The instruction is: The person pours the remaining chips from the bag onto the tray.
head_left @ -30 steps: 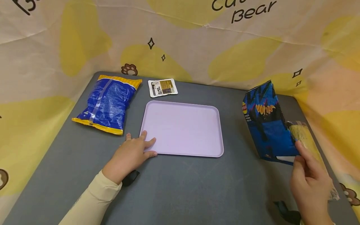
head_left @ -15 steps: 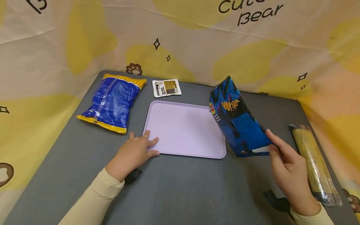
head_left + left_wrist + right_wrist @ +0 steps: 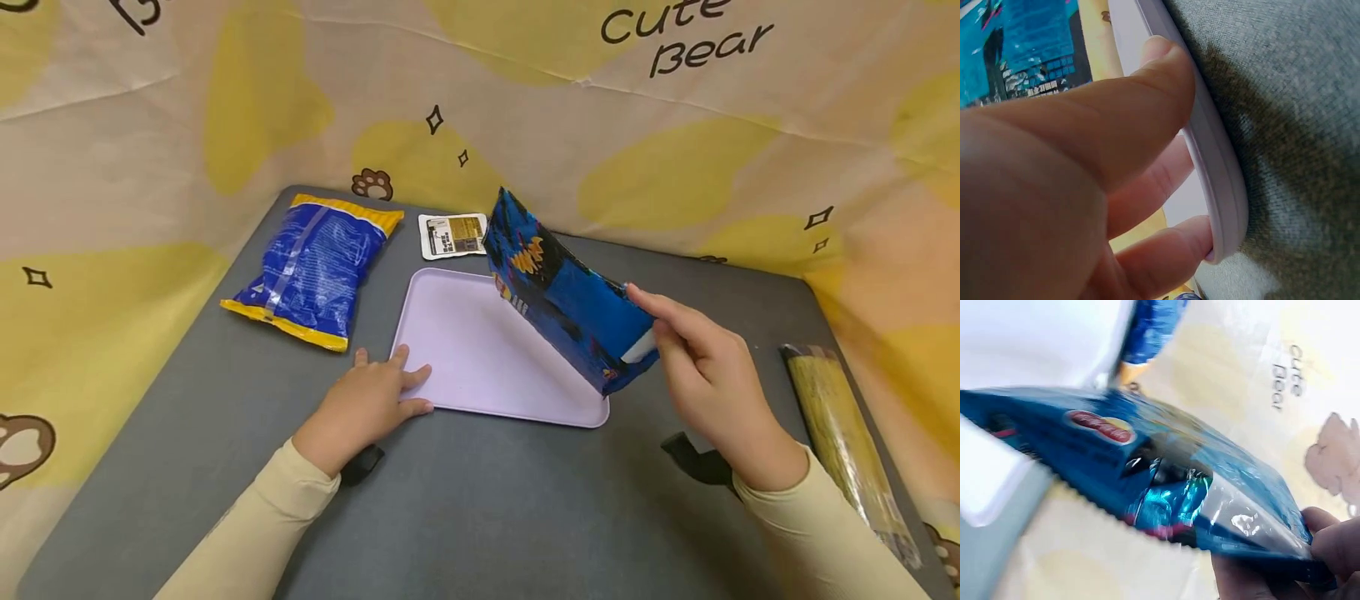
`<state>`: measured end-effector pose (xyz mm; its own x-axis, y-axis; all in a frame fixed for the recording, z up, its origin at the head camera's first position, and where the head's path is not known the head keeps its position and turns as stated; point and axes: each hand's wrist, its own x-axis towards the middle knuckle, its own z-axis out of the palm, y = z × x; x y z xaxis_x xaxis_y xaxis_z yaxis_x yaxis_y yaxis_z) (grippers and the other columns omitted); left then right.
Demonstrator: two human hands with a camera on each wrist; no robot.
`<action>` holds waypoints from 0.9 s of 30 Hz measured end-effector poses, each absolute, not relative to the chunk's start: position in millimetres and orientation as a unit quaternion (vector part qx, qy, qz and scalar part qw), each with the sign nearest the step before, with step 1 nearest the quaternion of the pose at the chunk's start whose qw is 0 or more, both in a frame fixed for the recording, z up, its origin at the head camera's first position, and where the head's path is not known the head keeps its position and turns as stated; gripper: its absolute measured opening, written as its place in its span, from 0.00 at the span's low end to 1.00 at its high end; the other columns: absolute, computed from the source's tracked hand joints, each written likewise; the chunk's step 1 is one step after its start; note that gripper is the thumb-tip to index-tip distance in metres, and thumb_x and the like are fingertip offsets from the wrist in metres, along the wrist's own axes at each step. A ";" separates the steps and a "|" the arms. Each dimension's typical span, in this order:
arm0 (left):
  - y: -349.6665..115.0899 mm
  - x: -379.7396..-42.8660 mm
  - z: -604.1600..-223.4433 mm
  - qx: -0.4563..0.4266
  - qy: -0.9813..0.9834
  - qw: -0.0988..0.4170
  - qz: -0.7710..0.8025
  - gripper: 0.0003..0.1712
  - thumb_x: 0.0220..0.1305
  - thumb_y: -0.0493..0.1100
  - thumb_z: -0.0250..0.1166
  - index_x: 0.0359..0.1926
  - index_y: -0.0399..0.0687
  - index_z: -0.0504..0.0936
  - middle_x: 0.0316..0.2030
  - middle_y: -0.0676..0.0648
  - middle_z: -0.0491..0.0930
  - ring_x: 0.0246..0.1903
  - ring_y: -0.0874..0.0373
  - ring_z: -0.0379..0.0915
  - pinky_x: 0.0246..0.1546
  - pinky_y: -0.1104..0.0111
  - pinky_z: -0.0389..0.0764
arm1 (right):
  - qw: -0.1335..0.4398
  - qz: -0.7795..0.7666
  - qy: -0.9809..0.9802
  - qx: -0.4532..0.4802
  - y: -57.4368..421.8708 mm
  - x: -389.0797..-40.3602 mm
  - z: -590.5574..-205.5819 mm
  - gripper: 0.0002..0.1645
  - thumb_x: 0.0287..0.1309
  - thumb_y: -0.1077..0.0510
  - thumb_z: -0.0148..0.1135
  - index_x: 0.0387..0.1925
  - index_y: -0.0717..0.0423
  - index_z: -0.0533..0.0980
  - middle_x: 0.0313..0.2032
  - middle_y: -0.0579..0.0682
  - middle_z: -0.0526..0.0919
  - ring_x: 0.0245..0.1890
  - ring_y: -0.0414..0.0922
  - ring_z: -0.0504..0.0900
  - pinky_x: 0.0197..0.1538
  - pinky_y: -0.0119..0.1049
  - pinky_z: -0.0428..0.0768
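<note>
My right hand (image 3: 720, 375) pinches a blue chip bag (image 3: 577, 308) by its lower right corner, between thumb and fingers. The bag is tilted above the right part of a lilac tray (image 3: 517, 412), and in the right wrist view its red-and-yellow logo (image 3: 1102, 426) shows. My left hand (image 3: 363, 408) rests with spread fingers on the tray's near left corner. In the left wrist view the thumb (image 3: 1169, 75) lies over the tray's rim (image 3: 1210, 156), with two fingers touching it further along.
A blue-and-yellow snack bag (image 3: 311, 271) lies at the back left. Behind the tray sits a small white-edged packet (image 3: 450, 236), partly covered by the chip bag. A clear pack of long yellow noodles (image 3: 847, 442) lies along the table's right edge. A patterned cloth (image 3: 525, 108) hangs behind.
My right hand has carried the chip bag leftward from beside the noodle pack to above the tray, tilting it further. The left hand keeps its place on the tray corner.
</note>
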<state>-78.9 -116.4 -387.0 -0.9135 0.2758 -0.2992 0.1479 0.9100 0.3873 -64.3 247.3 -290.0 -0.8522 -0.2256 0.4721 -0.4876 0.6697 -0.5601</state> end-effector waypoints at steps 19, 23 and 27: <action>-119.3 -80.9 -395.5 0.123 0.964 0.158 0.176 0.36 0.70 0.58 0.72 0.74 0.56 0.76 0.77 0.33 0.63 0.68 0.10 0.50 0.57 0.23 0.66 | 0.021 0.277 -0.944 0.179 194.7 -126.3 -272.3 0.27 0.81 0.65 0.47 0.72 0.45 0.78 0.72 0.46 0.75 0.67 0.52 0.76 0.52 0.48 0.83; -120.3 -80.9 -395.4 0.126 0.965 0.152 0.174 0.35 0.70 0.58 0.72 0.74 0.56 0.77 0.76 0.33 0.64 0.68 0.10 0.51 0.57 0.23 0.67 | -0.009 0.254 -0.948 0.192 193.1 -126.6 -276.1 0.27 0.79 0.66 0.51 0.73 0.47 0.76 0.72 0.50 0.75 0.69 0.54 0.74 0.68 0.59 0.75; -120.4 -80.4 -393.8 0.130 0.965 0.149 0.173 0.34 0.71 0.58 0.71 0.73 0.56 0.78 0.76 0.32 0.65 0.67 0.09 0.52 0.57 0.23 0.68 | 0.015 0.256 -0.944 0.209 191.7 -126.1 -282.3 0.24 0.78 0.65 0.58 0.70 0.49 0.79 0.69 0.50 0.78 0.63 0.52 0.79 0.63 0.56 0.80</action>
